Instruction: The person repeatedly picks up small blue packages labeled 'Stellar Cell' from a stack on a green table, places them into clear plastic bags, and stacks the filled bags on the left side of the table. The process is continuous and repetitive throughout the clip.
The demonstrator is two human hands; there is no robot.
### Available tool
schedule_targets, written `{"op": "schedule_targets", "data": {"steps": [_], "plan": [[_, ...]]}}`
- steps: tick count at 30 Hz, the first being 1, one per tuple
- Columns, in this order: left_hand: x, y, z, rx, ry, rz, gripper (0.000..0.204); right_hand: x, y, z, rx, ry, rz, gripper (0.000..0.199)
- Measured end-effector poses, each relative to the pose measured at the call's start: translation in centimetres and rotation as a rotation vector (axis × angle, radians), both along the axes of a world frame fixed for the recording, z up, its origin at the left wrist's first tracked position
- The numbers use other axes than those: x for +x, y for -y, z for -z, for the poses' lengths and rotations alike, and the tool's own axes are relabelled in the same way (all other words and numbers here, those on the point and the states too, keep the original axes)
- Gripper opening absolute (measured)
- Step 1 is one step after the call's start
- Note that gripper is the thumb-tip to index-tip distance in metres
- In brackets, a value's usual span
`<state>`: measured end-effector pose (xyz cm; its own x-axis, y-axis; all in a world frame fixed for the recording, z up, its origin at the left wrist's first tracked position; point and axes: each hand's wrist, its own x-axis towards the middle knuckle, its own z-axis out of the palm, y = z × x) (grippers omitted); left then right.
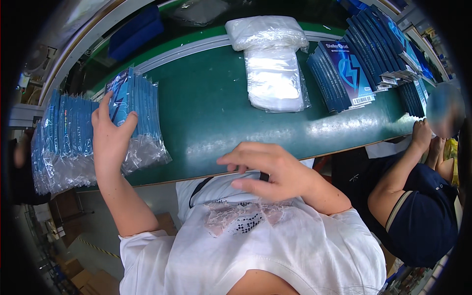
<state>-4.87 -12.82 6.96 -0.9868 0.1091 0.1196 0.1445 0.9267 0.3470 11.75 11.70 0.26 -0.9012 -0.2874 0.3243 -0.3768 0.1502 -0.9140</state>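
Observation:
At the left of the table, my left hand spans a flat blue box in a clear bag, thumb at its right edge and index finger at its left. This box leans at the front of a row of bagged blue boxes standing on edge, their loose clear bag ends pointing toward me. My right hand hovers at the near table edge with fingers stretched and nothing in them. Ahead of it lies a stack of clear plastic bags, with a thicker bundle of clear plastic across its far end.
Unbagged blue boxes stand in a row at the right, with taller stacks behind them. A person in dark clothing sits close on my right, a hand at the table edge. A metal rail borders the green table.

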Motion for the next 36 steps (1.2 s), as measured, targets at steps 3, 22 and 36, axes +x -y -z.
{"op": "schedule_targets", "data": {"steps": [3, 22, 36], "plan": [[-0.2, 0.0, -0.3, -0.030, -0.034, 0.036, 0.077, 0.2, -2.0, -1.9, 0.031, -0.053, 0.182, 0.032], [1.3, -15.5, 9.2, 0.138, -0.171, 1.041, 0.024, -1.5, -12.8, -3.9, 1.056, -0.041, 1.109, 0.049], [0.5, -15.8, 9.4, 0.240, -0.172, 1.078, 0.022, 0.7, -7.8, -0.1, -0.985, 0.330, 0.217, 0.066]]}}
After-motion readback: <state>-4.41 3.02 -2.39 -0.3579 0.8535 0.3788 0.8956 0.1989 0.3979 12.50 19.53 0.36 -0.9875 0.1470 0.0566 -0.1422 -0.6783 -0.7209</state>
